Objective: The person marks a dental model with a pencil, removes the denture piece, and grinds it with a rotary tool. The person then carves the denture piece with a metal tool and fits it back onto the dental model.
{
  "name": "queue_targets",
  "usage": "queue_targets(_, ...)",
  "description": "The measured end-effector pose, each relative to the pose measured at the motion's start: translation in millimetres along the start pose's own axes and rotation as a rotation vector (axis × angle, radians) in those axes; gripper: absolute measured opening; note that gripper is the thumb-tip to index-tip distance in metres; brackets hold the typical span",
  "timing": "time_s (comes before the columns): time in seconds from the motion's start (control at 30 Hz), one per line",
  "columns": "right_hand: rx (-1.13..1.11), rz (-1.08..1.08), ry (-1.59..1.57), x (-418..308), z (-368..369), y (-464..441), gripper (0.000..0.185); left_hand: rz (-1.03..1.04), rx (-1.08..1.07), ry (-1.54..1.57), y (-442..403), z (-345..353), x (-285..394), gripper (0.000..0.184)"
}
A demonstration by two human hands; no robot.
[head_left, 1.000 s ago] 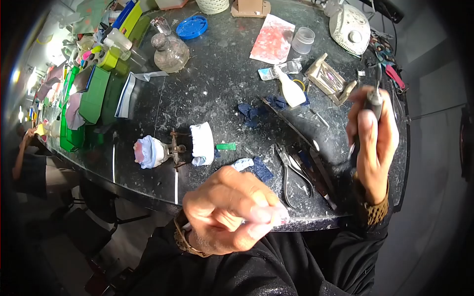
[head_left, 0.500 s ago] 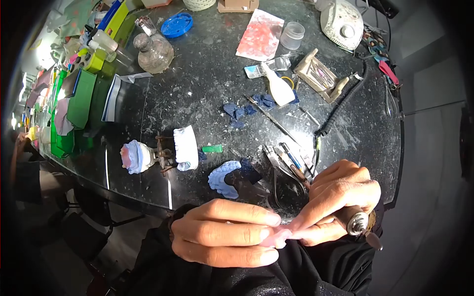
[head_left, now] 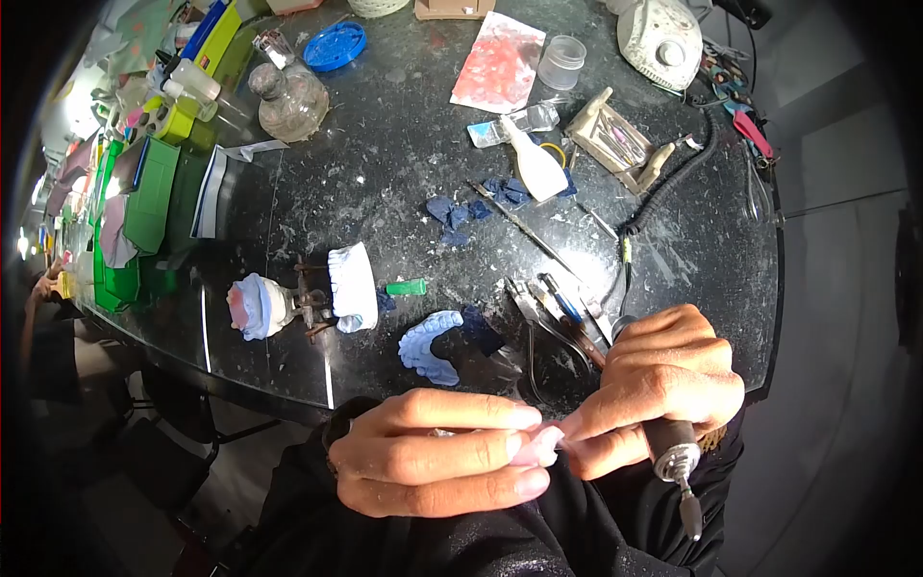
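My left hand [head_left: 433,457] is closed around a pink denture piece [head_left: 538,449] at the front edge of the table. Its fingers cover most of the piece. My right hand [head_left: 654,389] grips a rotary handpiece [head_left: 670,447], whose bur [head_left: 690,517] points down, away from the pink piece. The right thumb and forefinger tips reach the piece's right end; whether they touch it I cannot tell. Just beyond my hands lies a blue dental cast [head_left: 419,348]. Left of that, an articulator [head_left: 310,304] bears a white cast [head_left: 353,288] and a blue-and-pink one [head_left: 256,308].
Pliers [head_left: 531,332] and slim tools lie beyond my right hand. Farther back are a white squeeze bottle [head_left: 535,168], a tool tray [head_left: 615,144], a glass flask [head_left: 291,104] and the white control unit [head_left: 661,45] with its coiled cord [head_left: 678,183]. Green boxes [head_left: 149,202] stand at left.
The handpiece has turned in my right hand, so its bur swings from pointing right to pointing down. The right fingertips have loosened from the pink piece. The view has shifted slightly.
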State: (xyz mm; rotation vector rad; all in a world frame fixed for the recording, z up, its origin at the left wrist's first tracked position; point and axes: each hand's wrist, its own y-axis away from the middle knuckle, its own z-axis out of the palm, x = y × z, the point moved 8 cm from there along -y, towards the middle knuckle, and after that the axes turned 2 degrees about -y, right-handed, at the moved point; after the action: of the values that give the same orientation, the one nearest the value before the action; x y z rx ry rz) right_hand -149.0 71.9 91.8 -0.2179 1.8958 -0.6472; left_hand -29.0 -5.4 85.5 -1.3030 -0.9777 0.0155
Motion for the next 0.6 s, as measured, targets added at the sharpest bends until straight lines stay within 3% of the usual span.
queue_targets(0.2, -0.011, -0.012, 0.004, 1.5, -0.3, -2.0, 0.02, -0.178, -0.085, 0.136, -2.4, 2.5, -12.8, 0.033)
queue_targets(0.33, -0.028, 0.026, -0.026, 4.9, -1.0, -3.0, 0.022, -0.217, -0.043, 0.119, 0.6, 7.1, -22.4, 0.02)
queue_targets(0.6, 0.089, -0.01, -0.047, 4.8, -6.9, -4.0, 0.03, -0.299, 0.006, 0.241, 4.0, -1.8, -33.9, 0.022)
